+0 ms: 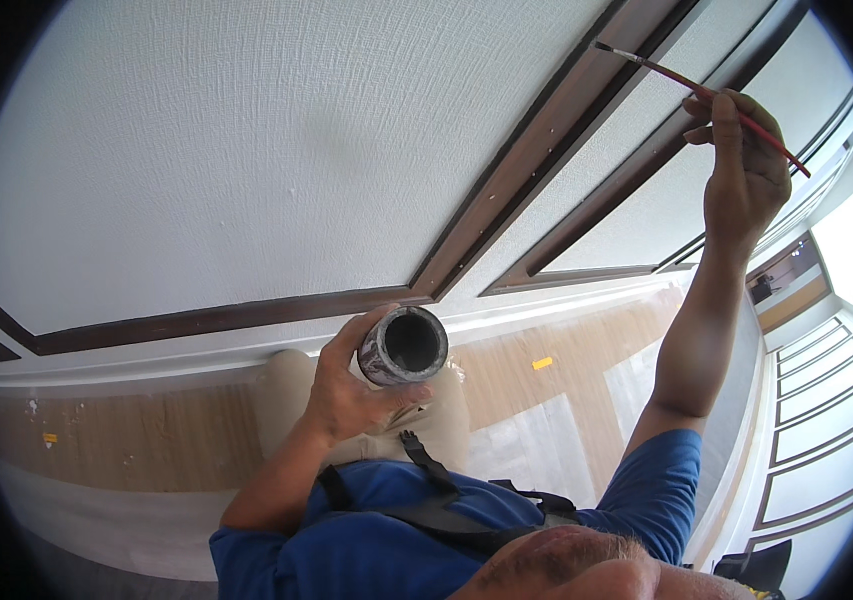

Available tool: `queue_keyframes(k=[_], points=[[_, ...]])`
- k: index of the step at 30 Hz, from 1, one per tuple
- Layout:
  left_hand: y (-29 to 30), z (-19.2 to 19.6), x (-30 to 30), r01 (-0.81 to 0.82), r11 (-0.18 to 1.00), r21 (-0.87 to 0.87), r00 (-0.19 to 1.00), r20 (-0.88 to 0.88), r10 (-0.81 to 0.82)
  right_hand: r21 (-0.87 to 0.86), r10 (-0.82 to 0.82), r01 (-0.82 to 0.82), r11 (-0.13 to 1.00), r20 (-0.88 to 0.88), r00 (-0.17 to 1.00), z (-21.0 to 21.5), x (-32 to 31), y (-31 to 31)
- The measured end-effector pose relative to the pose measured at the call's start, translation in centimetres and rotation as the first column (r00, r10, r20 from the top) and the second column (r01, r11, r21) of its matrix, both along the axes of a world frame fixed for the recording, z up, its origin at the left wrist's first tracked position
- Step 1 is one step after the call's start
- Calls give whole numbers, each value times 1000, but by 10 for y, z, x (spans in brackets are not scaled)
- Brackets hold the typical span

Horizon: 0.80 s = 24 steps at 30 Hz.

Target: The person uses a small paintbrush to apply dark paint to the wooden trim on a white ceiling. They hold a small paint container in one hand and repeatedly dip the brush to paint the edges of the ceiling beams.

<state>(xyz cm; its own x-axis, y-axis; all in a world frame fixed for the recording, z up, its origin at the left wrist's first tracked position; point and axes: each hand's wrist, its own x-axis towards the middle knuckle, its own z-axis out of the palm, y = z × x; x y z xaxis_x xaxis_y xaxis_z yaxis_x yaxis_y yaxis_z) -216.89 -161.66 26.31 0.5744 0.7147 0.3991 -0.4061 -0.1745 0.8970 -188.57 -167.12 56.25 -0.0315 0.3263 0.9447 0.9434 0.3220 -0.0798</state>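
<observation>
My left hand (pixel 341 385) is wrapped around a small paint can (pixel 373 355), held upright in front of my body; its inside looks dark grey. Raised at the upper right, my right hand (pixel 746 150) pinches a thin paintbrush (pixel 671 75) with a red handle. The brush's dark tip lies over the brown wooden trim (pixel 516 165) that frames a white textured wall panel (pixel 246 170). Whether the bristles touch the wood, I cannot tell. Small white specks dot the trim.
Wood-look flooring (pixel 146 430) runs along the white baseboard (pixel 166 368). Pale protective sheets (pixel 536 450) cover parts of it. Yellow pieces of tape (pixel 542 364) stick to the floor. More framed panels (pixel 826 430) line the wall on the right, beyond a brown doorway area (pixel 791 285).
</observation>
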Motion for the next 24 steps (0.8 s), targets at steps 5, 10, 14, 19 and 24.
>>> queue_keyframes(k=[5,10,14,19,24], points=[[3,-2,-1,-2,1000,-11,1000,-7,2,-2,-52,52,999,8,999,6,-3,-1],[2,-3,-4,-8,1000,-25,1000,-18,7,-32,-30,30,999,28,999,8,-1,2],[3,-5,-3,-18,1000,-20,1000,11,19,-30,-15,16,999,15,1000,5,0,9],[3,-6,0,-15,1000,-19,1000,-6,15,-37,-47,47,998,-14,999,8,-1,5],[3,-10,-1,-17,1000,-16,1000,-10,16,-12,-64,63,998,-38,997,12,-2,5]])
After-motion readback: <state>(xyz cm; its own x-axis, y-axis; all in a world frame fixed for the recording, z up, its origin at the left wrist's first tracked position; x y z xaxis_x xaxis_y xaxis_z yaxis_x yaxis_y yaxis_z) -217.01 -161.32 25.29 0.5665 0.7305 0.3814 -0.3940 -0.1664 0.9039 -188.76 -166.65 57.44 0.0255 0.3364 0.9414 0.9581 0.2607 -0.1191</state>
